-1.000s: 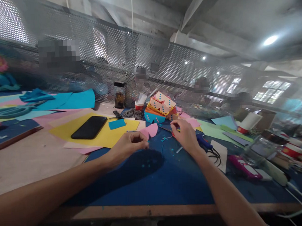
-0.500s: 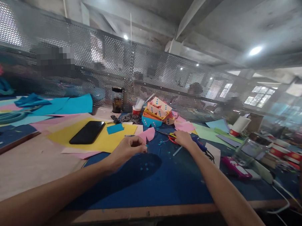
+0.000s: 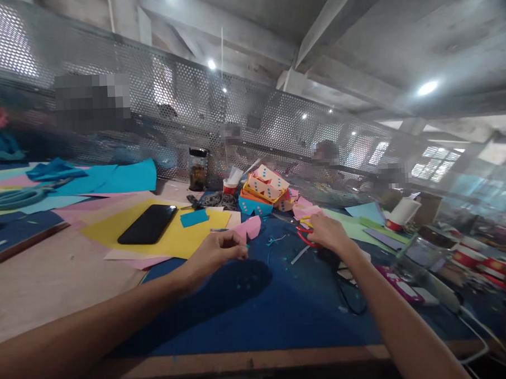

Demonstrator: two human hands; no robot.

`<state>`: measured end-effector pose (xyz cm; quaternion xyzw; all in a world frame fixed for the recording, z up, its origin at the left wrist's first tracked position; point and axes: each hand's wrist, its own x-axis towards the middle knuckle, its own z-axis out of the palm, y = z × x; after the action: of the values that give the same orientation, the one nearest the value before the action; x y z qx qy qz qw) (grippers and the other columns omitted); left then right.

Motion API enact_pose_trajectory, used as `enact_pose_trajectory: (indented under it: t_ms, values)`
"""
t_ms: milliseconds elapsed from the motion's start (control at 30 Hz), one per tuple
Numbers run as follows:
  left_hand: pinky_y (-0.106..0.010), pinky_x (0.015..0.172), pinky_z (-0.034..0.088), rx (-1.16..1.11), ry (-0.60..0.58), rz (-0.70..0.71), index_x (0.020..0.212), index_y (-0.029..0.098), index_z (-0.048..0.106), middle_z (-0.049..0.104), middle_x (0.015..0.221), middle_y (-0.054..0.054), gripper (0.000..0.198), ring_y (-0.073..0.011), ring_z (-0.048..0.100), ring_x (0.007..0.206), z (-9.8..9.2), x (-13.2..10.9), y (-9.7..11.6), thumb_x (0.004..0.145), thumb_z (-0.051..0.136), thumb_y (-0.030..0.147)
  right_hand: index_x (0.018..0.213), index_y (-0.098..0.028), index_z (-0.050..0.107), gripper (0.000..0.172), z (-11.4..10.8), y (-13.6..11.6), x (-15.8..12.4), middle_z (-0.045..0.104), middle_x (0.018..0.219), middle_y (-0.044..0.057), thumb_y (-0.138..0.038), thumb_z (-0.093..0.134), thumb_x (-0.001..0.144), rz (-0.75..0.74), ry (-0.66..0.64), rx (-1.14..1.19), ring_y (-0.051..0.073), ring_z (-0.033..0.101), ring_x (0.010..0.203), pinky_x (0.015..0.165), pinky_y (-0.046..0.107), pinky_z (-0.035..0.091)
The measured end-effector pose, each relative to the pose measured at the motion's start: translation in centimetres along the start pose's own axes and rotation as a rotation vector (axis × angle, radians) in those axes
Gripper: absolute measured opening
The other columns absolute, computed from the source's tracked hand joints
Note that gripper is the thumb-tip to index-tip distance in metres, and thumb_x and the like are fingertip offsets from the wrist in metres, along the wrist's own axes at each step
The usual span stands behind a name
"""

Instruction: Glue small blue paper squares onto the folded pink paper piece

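My left hand [image 3: 217, 252] rests on the blue mat [image 3: 266, 300], fingers curled and thumb pinched to fingertips near a pink paper piece [image 3: 248, 227]; whatever it pinches is too small to name. My right hand [image 3: 328, 232] is further right, closed on the red and yellow handles of scissors [image 3: 302, 230], whose blades point left over the mat. A thin teal string [image 3: 275, 240] and small paper scraps lie between the hands.
A black phone [image 3: 148, 223] lies on yellow paper [image 3: 175, 237]. A stack of dotted paper boxes [image 3: 265, 190], a jar [image 3: 197, 169], a red cup [image 3: 229, 185] and coloured sheets sit behind. A perforated metal screen [image 3: 241, 123] backs the table; people sit beyond it. A pink device [image 3: 400, 286] and cables are right.
My right hand has moved right and taken hold of the scissors, which are now lifted off the mat. My left hand has hardly moved.
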<state>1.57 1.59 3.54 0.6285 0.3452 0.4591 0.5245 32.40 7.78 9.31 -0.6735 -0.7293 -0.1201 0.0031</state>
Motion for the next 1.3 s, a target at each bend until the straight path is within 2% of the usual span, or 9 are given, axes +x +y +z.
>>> enact_pose_trajectory:
  t_ms: [100, 167, 233, 300, 367, 500, 667, 867, 1300]
  values:
    - [-0.029, 0.074, 0.045, -0.036, 0.009, -0.011, 0.073, 0.015, 0.067, 0.069, 0.075, -0.005, 0.014, -0.0159, 0.06, 0.073, 0.1, -0.1, 0.4, 0.075, 0.073, 0.027, 0.097, -0.014, 0.065, 0.031, -0.5, -0.1, -2.1, 0.07, 0.091, 0.01, -0.043, 0.054, 0.092, -0.035, 0.015, 0.129, 0.024, 0.067, 0.083, 0.07, 0.031, 0.046]
    - [-0.029, 0.073, 0.045, -0.051, 0.011, -0.011, 0.073, 0.015, 0.067, 0.069, 0.075, -0.005, 0.013, -0.0153, 0.06, 0.072, 0.2, -0.1, 0.5, 0.075, 0.074, 0.026, 0.098, -0.019, 0.062, 0.027, -0.4, -1.5, -3.4, 0.069, 0.089, 0.002, -0.041, 0.047, 0.096, -0.15, 0.011, 0.263, 0.016, 0.065, 0.079, 0.068, 0.025, 0.045]
    - [-0.028, 0.073, 0.045, -0.072, 0.014, -0.017, 0.075, 0.015, 0.067, 0.069, 0.075, -0.004, 0.014, -0.0147, 0.06, 0.071, 0.2, -0.1, 0.6, 0.075, 0.075, 0.027, 0.099, -0.018, 0.059, 0.021, -0.2, -3.7, -4.7, 0.068, 0.092, 0.001, -0.037, 0.052, 0.093, -0.338, 0.006, 0.653, 0.015, 0.062, 0.077, 0.067, 0.024, 0.044]
    - [-0.028, 0.074, 0.046, -0.096, 0.026, -0.036, 0.077, 0.016, 0.067, 0.07, 0.076, -0.003, 0.015, -0.0146, 0.061, 0.072, 0.1, -0.2, 0.6, 0.075, 0.076, 0.028, 0.102, -0.02, 0.057, 0.017, 0.1, -6.1, -5.6, 0.066, 0.093, -0.001, -0.03, 0.056, 0.089, -0.415, -0.042, 0.809, 0.014, 0.06, 0.075, 0.066, 0.024, 0.042]
    - [-0.028, 0.075, 0.046, -0.114, 0.051, -0.049, 0.077, 0.016, 0.067, 0.069, 0.076, -0.002, 0.016, -0.0146, 0.061, 0.073, 0.0, -0.3, 0.8, 0.074, 0.077, 0.029, 0.099, -0.021, 0.055, 0.013, 0.5, -8.0, -6.1, 0.062, 0.085, -0.003, -0.029, 0.056, 0.088, -0.425, -0.027, 0.784, 0.014, 0.056, 0.071, 0.063, 0.024, 0.039]
    - [-0.028, 0.076, 0.047, -0.117, 0.099, -0.031, 0.074, 0.017, 0.067, 0.068, 0.076, -0.002, 0.018, -0.0155, 0.062, 0.075, -0.2, -0.3, 0.9, 0.074, 0.077, 0.031, 0.096, -0.022, 0.053, 0.011, 1.3, -9.6, -6.4, 0.062, 0.09, -0.002, -0.03, 0.056, 0.09, -0.485, 0.014, 0.676, 0.014, 0.057, 0.073, 0.063, 0.024, 0.036]
    - [-0.028, 0.071, 0.047, -0.085, 0.132, -0.04, 0.075, 0.018, 0.066, 0.069, 0.077, -0.002, 0.017, -0.0162, 0.062, 0.073, -0.6, -0.2, 0.8, 0.074, 0.077, 0.03, 0.095, -0.021, 0.051, 0.01, 2.1, -9.2, -6.6, 0.061, 0.09, 0.001, -0.03, 0.054, 0.091, -0.438, 0.058, 0.568, 0.016, 0.058, 0.072, 0.061, 0.025, 0.033]
    - [-0.028, 0.078, 0.048, -0.097, 0.133, -0.016, 0.081, 0.017, 0.07, 0.069, 0.082, -0.002, 0.011, -0.0164, 0.063, 0.081, -0.7, 0.0, 0.6, 0.075, 0.075, 0.026, 0.096, -0.021, 0.053, 0.01, 2.4, -8.7, -7.0, 0.06, 0.098, 0.004, -0.028, 0.053, 0.09, -0.435, 0.11, 0.437, 0.018, 0.06, 0.078, 0.062, 0.027, 0.032]
    - [-0.03, 0.081, 0.046, -0.064, 0.14, 0.034, 0.082, 0.017, 0.069, 0.07, 0.085, -0.004, 0.005, -0.0178, 0.063, 0.084, -0.7, 0.1, 0.6, 0.079, 0.067, 0.02, 0.093, -0.021, 0.051, 0.009, 2.4, -8.9, -7.3, 0.061, 0.097, 0.004, -0.028, 0.053, 0.088, -0.433, 0.111, 0.44, 0.018, 0.059, 0.076, 0.062, 0.027, 0.03]
